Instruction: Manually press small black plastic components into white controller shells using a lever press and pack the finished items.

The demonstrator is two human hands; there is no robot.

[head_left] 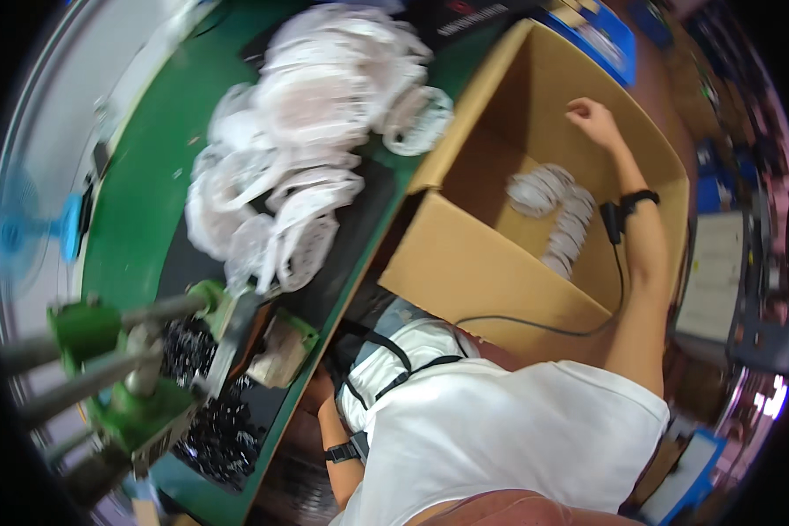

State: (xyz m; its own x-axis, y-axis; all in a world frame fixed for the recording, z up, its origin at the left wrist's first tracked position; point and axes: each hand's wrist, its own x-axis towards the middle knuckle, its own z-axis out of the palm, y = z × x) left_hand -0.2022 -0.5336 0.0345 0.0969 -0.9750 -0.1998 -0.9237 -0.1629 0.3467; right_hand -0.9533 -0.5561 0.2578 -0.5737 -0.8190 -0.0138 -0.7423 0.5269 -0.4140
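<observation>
Over the open cardboard box (486,263) on the right, my right hand (596,123) hangs near the far wall with its fingers loosely curled in. Nothing shows in that hand. Two rows of whitish ring-shaped bundles (542,190) lie on the box floor, below the hand and apart from it. My left hand (320,390) is low beside the table's near edge, dark and partly hidden, so its fingers do not show clearly. To the left, a large heap of white ring-shaped bundles (316,101) lies on the green table (136,219).
A green hand press (140,399) stands on the table's near left, with small black parts (223,438) heaped around it. A black cable (535,327) runs from my right wrist across the box edge. A blue fan (70,226) stands beyond the table. Behind the box sits a blue bin (618,44).
</observation>
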